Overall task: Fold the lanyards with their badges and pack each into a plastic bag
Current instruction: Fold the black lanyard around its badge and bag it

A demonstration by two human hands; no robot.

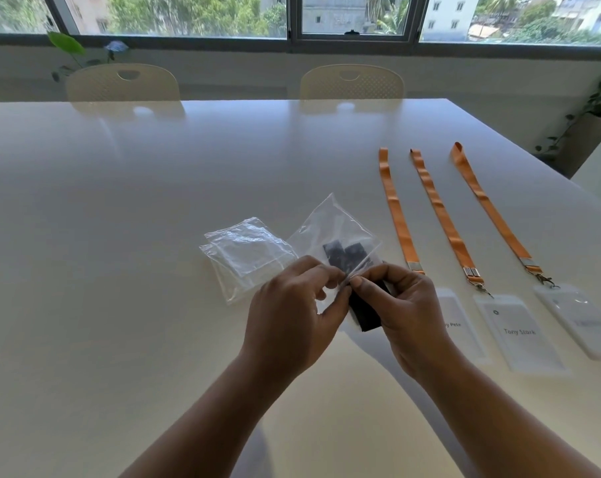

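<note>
My left hand (292, 312) and my right hand (399, 305) both pinch the near edge of a clear plastic bag (333, 232) held above the white table (154, 201). A folded black lanyard (344, 258) shows through the bag, and a black part (364, 313) hangs between my hands. Three orange lanyards lie flat to the right: the left one (397, 215), the middle one (444, 219) and the right one (488, 205). Each ends in a white badge: one (461, 326) partly hidden by my right hand, one (516, 332) reading "Tony Stark", one (581, 319) blurred.
A small stack of clear plastic bags (244, 257) lies left of my hands. Two cream chairs (123, 82) (352, 82) stand at the table's far edge under the window. A potted plant (599, 108) stands past the right edge.
</note>
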